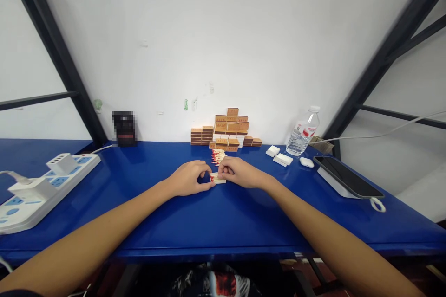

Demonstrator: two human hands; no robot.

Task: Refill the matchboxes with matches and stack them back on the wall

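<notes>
A small white matchbox tray (218,181) with red-headed matches in it lies on the blue table between my hands. My left hand (190,177) curves round the tray's left end, its thumb and forefinger bracing it. At the right end, my right hand (237,171) is closed in a pinch, fingertips down on the matches (220,177) in the tray; exactly what they grip is partly hidden. Just beyond my fingers is a pile of loose matches (218,157), red heads mostly to the left.
Stacked brown matchboxes (232,126) stand against the wall. To the right are white trays (283,159), a water bottle (304,132), an earphone case (306,162) and a phone (348,176) on a white stand. A power strip (80,177) lies left, a black object (126,129) behind it.
</notes>
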